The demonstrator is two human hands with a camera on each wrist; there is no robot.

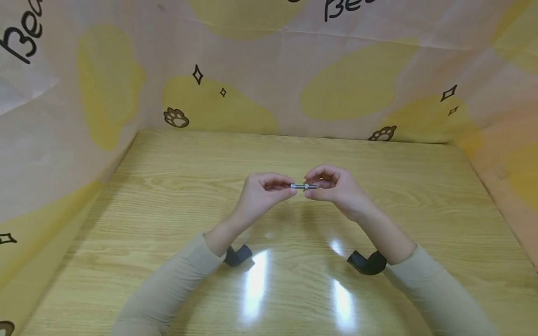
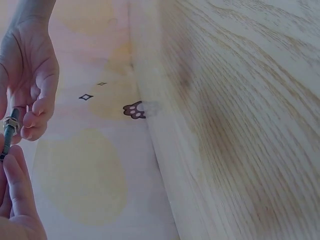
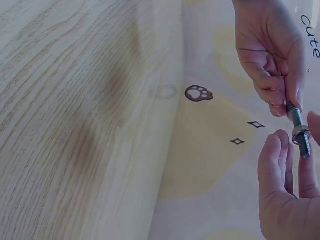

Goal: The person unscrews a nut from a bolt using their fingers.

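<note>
Head view: the left hand [image 1: 261, 192] pinches one end of a metal bolt [image 1: 299, 186], above the table [image 1: 176, 205], while the right hand [image 1: 336, 189] curls finger and thumb about the nut [image 1: 306, 186] — whether they press it, I cannot tell. The bolt should be light, stiff and sturdy, its smooth metal perhaps slippery; best held at the end between the left fingertips, with the nut taken by its flats.

Left wrist view: the bolt runs from the left fingertips toward the right palm; the picture's edge cuts off both hands.

Right wrist view: the threaded tip lies beside the right fingers. The left fingers hide the other end — a washer against the nut is hard to confirm.
</note>
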